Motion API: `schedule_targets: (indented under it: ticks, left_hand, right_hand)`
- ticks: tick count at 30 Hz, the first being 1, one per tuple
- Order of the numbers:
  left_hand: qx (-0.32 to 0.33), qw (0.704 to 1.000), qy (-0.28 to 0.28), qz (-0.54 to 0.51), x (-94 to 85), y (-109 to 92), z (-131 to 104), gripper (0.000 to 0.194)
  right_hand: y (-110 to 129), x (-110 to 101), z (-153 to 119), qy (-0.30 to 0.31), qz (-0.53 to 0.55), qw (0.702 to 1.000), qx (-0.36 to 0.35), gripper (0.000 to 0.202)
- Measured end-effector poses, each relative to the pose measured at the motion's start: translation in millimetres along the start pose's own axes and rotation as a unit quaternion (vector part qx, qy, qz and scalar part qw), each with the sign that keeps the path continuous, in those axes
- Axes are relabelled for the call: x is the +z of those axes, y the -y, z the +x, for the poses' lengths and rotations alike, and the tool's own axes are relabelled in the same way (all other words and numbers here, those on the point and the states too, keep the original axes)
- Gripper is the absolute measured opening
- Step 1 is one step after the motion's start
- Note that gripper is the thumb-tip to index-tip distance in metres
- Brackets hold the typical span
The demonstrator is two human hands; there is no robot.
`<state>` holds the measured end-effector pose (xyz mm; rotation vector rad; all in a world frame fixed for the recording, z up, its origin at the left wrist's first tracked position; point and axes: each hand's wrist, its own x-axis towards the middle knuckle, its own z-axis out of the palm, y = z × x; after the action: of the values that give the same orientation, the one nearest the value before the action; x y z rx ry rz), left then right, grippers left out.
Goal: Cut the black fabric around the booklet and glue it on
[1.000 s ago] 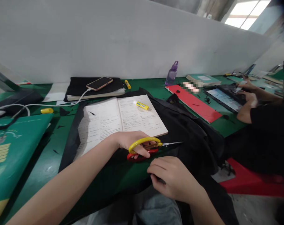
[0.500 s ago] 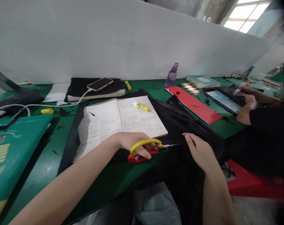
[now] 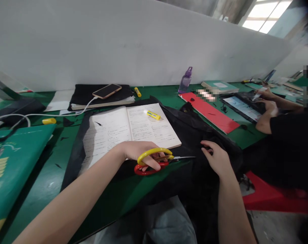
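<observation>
My left hand [image 3: 146, 156] is closed round the handles of a pair of scissors [image 3: 154, 156], one loop yellow, one red. The metal blades point right and lie against a wrinkled black sheet [image 3: 188, 135], cloth or thin paper. To the right of the blade tips, my right hand [image 3: 216, 157] has its fingers bent, with the black sheet between thumb and fingertips. Beneath my left wrist, an open book [image 3: 154, 130] with printed pages lies on the black sheet. A yellow glue stick [image 3: 153, 115] rests on its right page.
Behind the book are a black-covered book [image 3: 79, 95] and a charging phone [image 3: 107, 91]. A purple bottle [image 3: 185, 81] stands by the wall. A red strip [image 3: 210, 113] lies right. A green folder [image 3: 19, 152] is left. Another person's hands [image 3: 269, 105] work at the far right.
My right hand's fingers have gone from stretched together to bent, with a gap showing between thumb and index finger. The scissors and my left hand have shifted slightly left.
</observation>
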<state>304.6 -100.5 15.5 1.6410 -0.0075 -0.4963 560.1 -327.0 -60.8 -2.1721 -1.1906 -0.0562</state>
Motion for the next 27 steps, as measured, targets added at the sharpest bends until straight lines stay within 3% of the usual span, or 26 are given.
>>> schedule_targets:
  ticks: [8, 13, 17, 20, 23, 27]
  left_hand:
    - [-0.004, 0.997, 0.008, -0.072, -6.7, 8, -19, 0.032]
    - [0.053, 0.992, -0.056, -0.097, 0.8, 10, -23, 0.021]
    - [0.104, 0.973, -0.158, -0.131, 15.9, 11, -18, 0.016]
    - [0.135, 0.946, -0.235, -0.18, 26.7, 13, -10, 0.019]
    - [0.161, 0.919, -0.295, -0.208, 36.0, 14, -3, 0.022]
    - [0.161, 0.893, -0.349, -0.233, 47.5, 10, 2, 0.023]
  right_hand:
    - [1, 2, -4, -0.018, 0.0, 1.0, -0.004, 0.027]
    - [18, 0, -7, -0.056, -0.018, 0.998, -0.022, 0.026]
    - [55, -3, -18, -0.095, 0.017, 0.995, -0.028, 0.024]
    - [93, -4, -32, -0.049, 0.127, 0.991, 0.009, 0.024]
    - [129, 0, -47, 0.08, 0.236, 0.968, 0.021, 0.027]
    - [160, 13, -61, 0.223, 0.337, 0.914, 0.023, 0.031]
